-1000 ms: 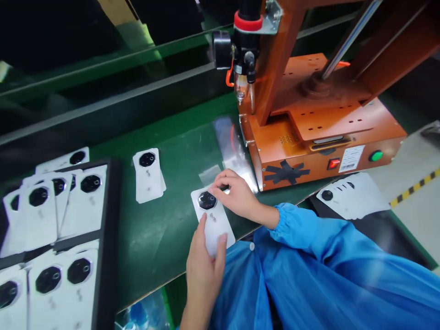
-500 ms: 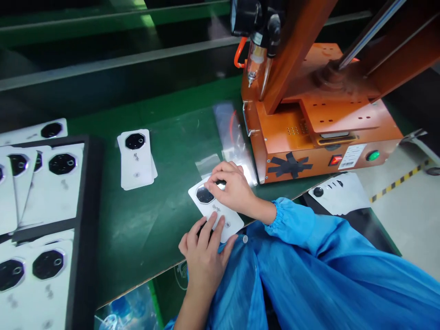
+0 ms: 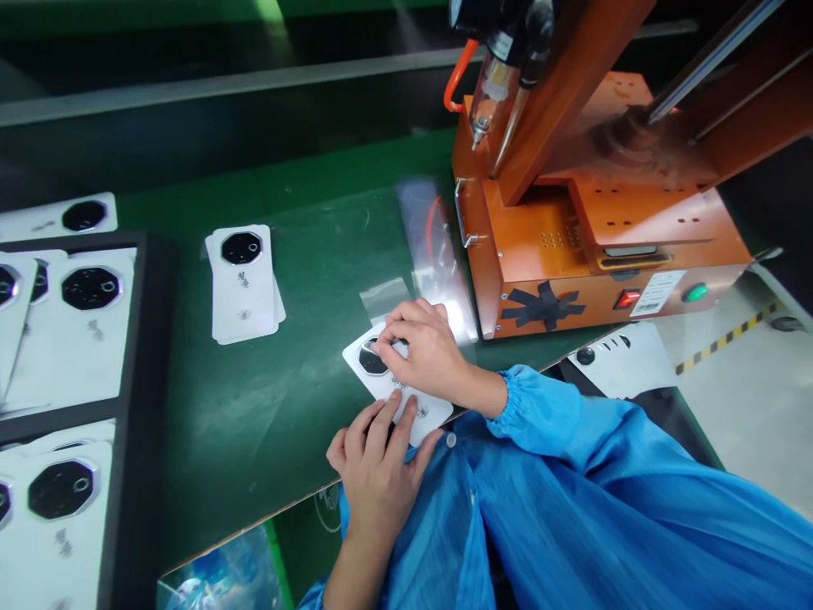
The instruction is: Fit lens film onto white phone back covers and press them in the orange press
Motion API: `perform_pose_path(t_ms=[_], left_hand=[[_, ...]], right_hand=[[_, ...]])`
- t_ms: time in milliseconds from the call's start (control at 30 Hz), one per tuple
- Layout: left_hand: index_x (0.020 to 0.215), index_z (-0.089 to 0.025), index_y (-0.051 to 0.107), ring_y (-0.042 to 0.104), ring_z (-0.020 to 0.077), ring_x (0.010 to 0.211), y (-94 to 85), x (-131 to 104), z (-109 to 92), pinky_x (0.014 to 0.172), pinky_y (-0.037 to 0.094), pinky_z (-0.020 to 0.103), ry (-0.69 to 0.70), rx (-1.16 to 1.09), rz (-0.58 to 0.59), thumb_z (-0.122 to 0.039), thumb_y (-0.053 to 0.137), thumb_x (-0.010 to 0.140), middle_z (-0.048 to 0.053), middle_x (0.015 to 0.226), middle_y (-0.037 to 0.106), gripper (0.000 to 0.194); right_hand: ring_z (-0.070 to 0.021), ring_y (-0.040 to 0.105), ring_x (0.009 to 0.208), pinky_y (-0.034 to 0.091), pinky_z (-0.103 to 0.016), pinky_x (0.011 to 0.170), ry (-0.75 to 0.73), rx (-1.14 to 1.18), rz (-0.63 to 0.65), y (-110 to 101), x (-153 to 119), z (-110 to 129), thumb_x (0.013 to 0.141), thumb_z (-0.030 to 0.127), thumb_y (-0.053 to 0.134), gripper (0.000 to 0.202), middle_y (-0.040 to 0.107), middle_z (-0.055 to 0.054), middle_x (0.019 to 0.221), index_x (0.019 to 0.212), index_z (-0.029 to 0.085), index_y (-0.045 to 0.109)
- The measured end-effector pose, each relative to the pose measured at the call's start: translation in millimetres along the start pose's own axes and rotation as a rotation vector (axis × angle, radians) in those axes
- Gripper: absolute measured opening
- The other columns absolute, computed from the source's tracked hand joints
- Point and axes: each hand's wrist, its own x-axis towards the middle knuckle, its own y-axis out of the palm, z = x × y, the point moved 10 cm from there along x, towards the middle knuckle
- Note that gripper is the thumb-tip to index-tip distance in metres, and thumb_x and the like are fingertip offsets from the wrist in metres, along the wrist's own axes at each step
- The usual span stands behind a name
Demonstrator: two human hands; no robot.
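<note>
A white phone back cover [image 3: 435, 415] with a black eight-sided camera area lies slanted at the table's near edge. My left hand [image 3: 381, 466] steadies it from the near left, fingertips on its face and thumb along its near edge. Above the camera area, my right hand [image 3: 423, 347] has thumb and forefinger pinched together. Whatever they may hold is too small or hidden to make out. Just beyond the cover is a small clear film piece [image 3: 384, 296]. A short stack of similar covers [image 3: 245, 292] rests farther left.
Black-walled tray [image 3: 145, 322] at left holds several covers. An orange press machine [image 3: 533, 263] stands at back right, beside a long clear plastic strip [image 3: 432, 241]. More fanned white covers [image 3: 635, 360] lie at the right. A clear bag [image 3: 222, 572] sits below the table edge [image 3: 254, 521].
The view has shifted slightly, so the tray and stack appear farther left. My right hand stays pinched over the camera area, with its fingertips slightly shifted. My left hand keeps its place on the cover.
</note>
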Motion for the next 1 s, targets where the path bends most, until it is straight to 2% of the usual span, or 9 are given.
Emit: perform_pose_path(t_ms=[200,433,567,700,800,933,1000], left_hand=[[0.128,-0.024,0.066,0.064,0.0291,0.109,1.5,0,0,0.09,0.037,0.045,0.006,0.016,0.02,-0.047,0.079,0.083,0.007,0.124,0.074,0.052],[0.126,-0.023,0.066,0.064,0.029,0.107,-0.8,2,-1,0.089,0.036,0.045,0.014,0.025,0.01,-0.047,0.078,0.084,0.008,0.122,0.075,0.049],[0.126,-0.023,0.066,0.064,0.0296,0.108,-1.7,2,-2,0.089,0.036,0.046,0.014,0.021,0.027,-0.046,0.077,0.085,0.008,0.122,0.074,0.048],[0.123,-0.023,0.067,0.063,0.0313,0.111,-1.1,2,0,0.091,0.036,0.047,-0.005,-0.004,0.046,-0.051,0.076,0.084,0.009,0.123,0.074,0.049],[0.122,-0.023,0.068,0.062,0.0306,0.112,0.5,2,1,0.091,0.035,0.047,-0.026,-0.029,0.065,-0.048,0.075,0.086,0.009,0.124,0.074,0.044],[0.126,-0.025,0.067,0.062,0.0294,0.112,-0.2,3,1,0.092,0.034,0.047,-0.055,-0.051,0.091,-0.039,0.067,0.093,0.008,0.128,0.072,0.036],[0.127,-0.025,0.067,0.061,0.0296,0.115,-1.1,4,2,0.093,0.033,0.048,-0.075,-0.072,0.124,-0.035,0.062,0.096,0.008,0.131,0.071,0.033]], right_hand=[[-0.0179,0.054,0.096,0.027,-0.035,0.082,0.01,-0.038,0.01,0,1,-4,0.093,0.027,0.069,0.017,0.067,-0.001,0.098,0.077,0.02,0.07],[-0.0175,0.052,0.091,0.026,-0.036,0.081,-0.044,-0.102,0.003,0,0,1,0.093,0.028,0.069,0.017,0.066,-0.001,0.096,0.078,0.021,0.072],[-0.0187,0.051,0.088,0.025,-0.038,0.078,-0.142,-0.223,-0.042,-8,-6,13,0.096,0.039,0.066,0.025,0.067,-0.002,0.094,0.082,0.021,0.074],[-0.0205,0.05,0.088,0.024,-0.04,0.074,-0.279,-0.372,-0.06,-10,-14,29,0.103,0.033,0.054,0.028,0.068,-0.004,0.097,0.089,0.019,0.074],[-0.0216,0.051,0.088,0.025,-0.04,0.073,-0.306,-0.451,-0.053,-10,-19,34,0.104,0.031,0.05,0.026,0.068,-0.006,0.099,0.099,0.017,0.072],[-0.0219,0.052,0.091,0.029,-0.04,0.075,-0.289,-0.446,-0.063,-33,-29,38,0.105,0.032,0.049,0.029,0.069,-0.008,0.11,0.119,0.014,0.067],[-0.0217,0.054,0.093,0.032,-0.04,0.078,-0.303,-0.376,0.001,-48,-40,42,0.105,0.029,0.048,0.029,0.068,-0.009,0.115,0.124,0.015,0.064]])
